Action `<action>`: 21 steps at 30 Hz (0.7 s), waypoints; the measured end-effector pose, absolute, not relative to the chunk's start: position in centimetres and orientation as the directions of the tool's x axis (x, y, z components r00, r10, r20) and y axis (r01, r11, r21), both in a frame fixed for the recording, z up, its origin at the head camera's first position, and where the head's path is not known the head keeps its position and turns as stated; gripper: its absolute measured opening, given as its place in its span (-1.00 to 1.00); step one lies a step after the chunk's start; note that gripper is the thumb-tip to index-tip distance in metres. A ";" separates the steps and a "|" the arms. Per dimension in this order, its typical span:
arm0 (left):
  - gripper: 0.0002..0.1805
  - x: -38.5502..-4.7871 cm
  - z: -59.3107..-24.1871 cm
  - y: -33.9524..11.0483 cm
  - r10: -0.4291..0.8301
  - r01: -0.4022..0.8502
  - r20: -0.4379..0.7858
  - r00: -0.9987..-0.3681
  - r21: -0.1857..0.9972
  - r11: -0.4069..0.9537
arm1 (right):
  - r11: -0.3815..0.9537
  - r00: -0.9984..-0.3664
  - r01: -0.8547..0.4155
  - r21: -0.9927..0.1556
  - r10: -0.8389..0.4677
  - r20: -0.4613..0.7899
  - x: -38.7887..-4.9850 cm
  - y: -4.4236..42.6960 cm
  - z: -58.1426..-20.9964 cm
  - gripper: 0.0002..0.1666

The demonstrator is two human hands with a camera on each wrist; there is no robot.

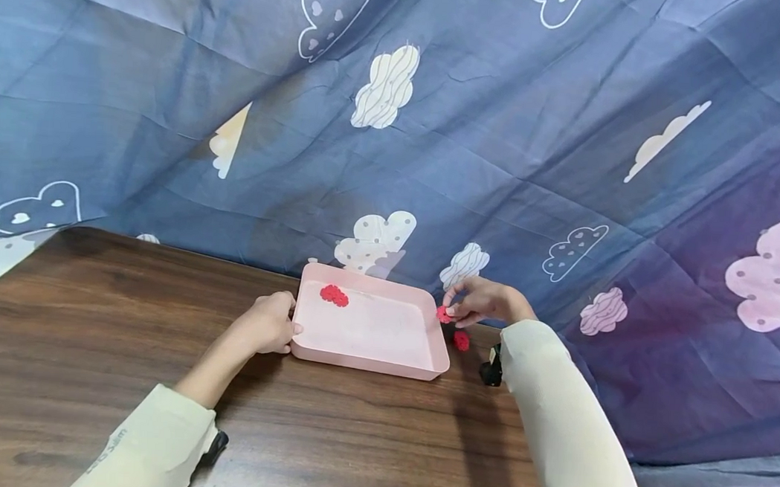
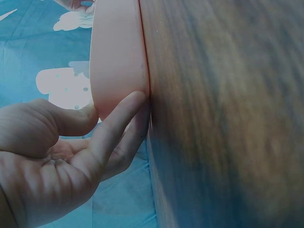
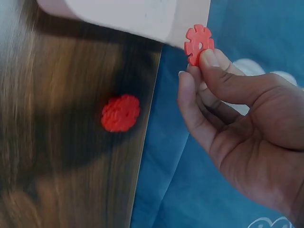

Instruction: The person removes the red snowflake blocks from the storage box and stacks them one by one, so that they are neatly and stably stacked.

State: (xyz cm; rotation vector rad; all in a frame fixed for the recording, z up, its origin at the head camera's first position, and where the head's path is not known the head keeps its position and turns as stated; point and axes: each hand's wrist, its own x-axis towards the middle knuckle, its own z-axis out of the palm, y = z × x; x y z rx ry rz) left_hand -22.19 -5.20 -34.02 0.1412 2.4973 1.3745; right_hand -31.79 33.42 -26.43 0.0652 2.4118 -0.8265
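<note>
A pink tray (image 1: 369,363) rests on the wooden table, with several red notched discs (image 1: 335,295) inside near its back left. My left hand (image 1: 269,324) grips the tray's left side, thumb on the rim and fingers against the outer wall (image 2: 118,57). At the tray's right edge, my right hand (image 1: 483,301) pinches one red notched disc (image 3: 198,43) between thumb and fingertips. More red discs (image 3: 120,113) lie in a small pile on the table just right of the tray, below my right hand.
A small black object (image 1: 491,367) stands on the table beside the right sleeve. Blue cloth with cloud prints (image 1: 381,161) hangs behind the table's back edge and along the right side. The brown table surface (image 1: 325,433) extends in front of the tray.
</note>
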 end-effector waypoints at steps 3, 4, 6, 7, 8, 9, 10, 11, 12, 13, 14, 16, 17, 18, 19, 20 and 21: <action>-0.64 -22.1 -34.0 -5.3 0.223 -0.051 -0.201 -0.954 0.841 0.538 | 0.802 -0.835 0.245 -0.544 -0.111 -0.539 -31.4 34.2 -26.4 -0.80; -0.63 -22.1 -34.0 -5.3 0.224 -0.052 -0.201 -0.953 0.842 0.537 | 0.799 -0.837 0.253 -0.545 -0.102 -0.537 -31.2 34.5 -26.4 -0.79; -0.63 -22.0 -33.9 -5.4 0.226 -0.052 -0.202 -0.953 0.844 0.534 | 0.795 -0.845 0.278 -0.540 -0.065 -0.531 -30.9 35.1 -26.6 -0.79; -0.63 -22.0 -33.9 -5.4 0.226 -0.052 -0.202 -0.953 0.845 0.533 | 0.787 -0.848 0.292 -0.544 -0.050 -0.528 -30.7 35.4 -26.8 -0.79; -0.64 -22.0 -33.8 -5.4 0.228 -0.050 -0.200 -0.953 0.845 0.533 | 0.778 -0.849 0.311 -0.546 -0.031 -0.527 -30.6 35.8 -27.0 -0.78; -0.64 -22.0 -33.9 -5.4 0.228 -0.050 -0.200 -0.953 0.846 0.532 | 0.771 -0.852 0.327 -0.547 -0.011 -0.524 -30.4 36.1 -27.2 -0.78; -0.64 -22.0 -33.9 -5.4 0.230 -0.049 -0.200 -0.953 0.846 0.531 | 0.767 -0.854 0.339 -0.545 0.009 -0.520 -30.2 36.4 -27.4 -0.79; -0.64 -22.0 -33.9 -5.4 0.230 -0.050 -0.200 -0.952 0.847 0.530 | 0.760 -0.856 0.351 -0.547 0.024 -0.516 -30.1 36.7 -27.7 -0.79; -0.63 -22.1 -33.9 -5.4 0.230 -0.050 -0.200 -0.953 0.848 0.528 | 0.753 -0.858 0.362 -0.550 0.038 -0.513 -30.0 37.0 -27.9 -0.80; -0.63 -22.1 -34.0 -5.4 0.230 -0.051 -0.200 -0.953 0.847 0.528 | 0.746 -0.859 0.372 -0.553 0.050 -0.510 -29.8 37.2 -28.1 -0.81; -0.63 -22.2 -34.0 -5.3 0.229 -0.051 -0.200 -0.953 0.848 0.527 | 0.739 -0.859 0.383 -0.555 0.063 -0.508 -29.7 37.4 -28.3 -0.82; -0.63 -22.3 -34.1 -5.3 0.231 -0.050 -0.200 -0.952 0.849 0.526 | 0.728 -0.861 0.391 -0.563 0.074 -0.503 -29.5 37.7 -28.7 -0.84; -0.63 -22.3 -34.1 -5.4 0.229 -0.053 -0.201 -0.953 0.850 0.525 | 0.724 -0.862 0.392 -0.567 0.074 -0.501 -29.5 37.8 -28.8 -0.84; -0.63 -22.3 -34.1 -5.4 0.231 -0.051 -0.200 -0.952 0.849 0.525 | 0.720 -0.864 0.394 -0.571 0.077 -0.498 -29.5 37.9 -29.0 -0.85; -0.63 -22.3 -34.1 -5.4 0.231 -0.052 -0.201 -0.952 0.850 0.524 | 0.715 -0.865 0.396 -0.576 0.080 -0.496 -29.4 37.9 -29.1 -0.85; -0.63 -22.3 -34.1 -5.4 0.232 -0.053 -0.202 -0.951 0.851 0.522 | 0.713 -0.866 0.394 -0.580 0.076 -0.495 -29.4 38.0 -29.3 -0.86; -0.63 -22.2 -34.1 -5.4 0.233 -0.054 -0.202 -0.951 0.852 0.521 | 0.713 -0.867 0.389 -0.584 0.069 -0.493 -29.4 38.0 -29.4 -0.85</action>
